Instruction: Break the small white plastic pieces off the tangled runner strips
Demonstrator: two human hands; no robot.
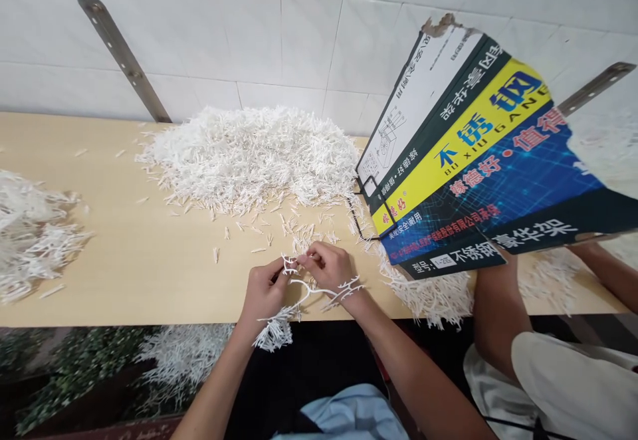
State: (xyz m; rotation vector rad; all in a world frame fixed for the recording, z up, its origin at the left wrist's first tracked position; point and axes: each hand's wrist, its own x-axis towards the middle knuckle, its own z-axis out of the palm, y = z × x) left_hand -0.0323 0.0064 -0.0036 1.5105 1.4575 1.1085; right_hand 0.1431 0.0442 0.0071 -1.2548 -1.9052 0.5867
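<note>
In front of me, over the table's near edge, both my hands meet at a white branched plastic stem (312,288). My left hand (265,288) is closed, thumb and fingers pinching one twig of the stem. Close beside it on the right, my right hand (329,268) pinches at the same twig tip; whether a separate small sprig sits in its fingers is too small to tell. The stem's other branches hang below the hands and cross my right wrist, and a tufted white cluster (274,331) hangs by my left wrist.
A large heap of small white sprigs (259,154) lies against the tiled wall, with loose ones scattered nearer. White branched stems (30,240) pile at the left. A printed cardboard panel (478,154) stands at the right, with another person's arm (501,300) beside it. Green foliage (84,367) shows below.
</note>
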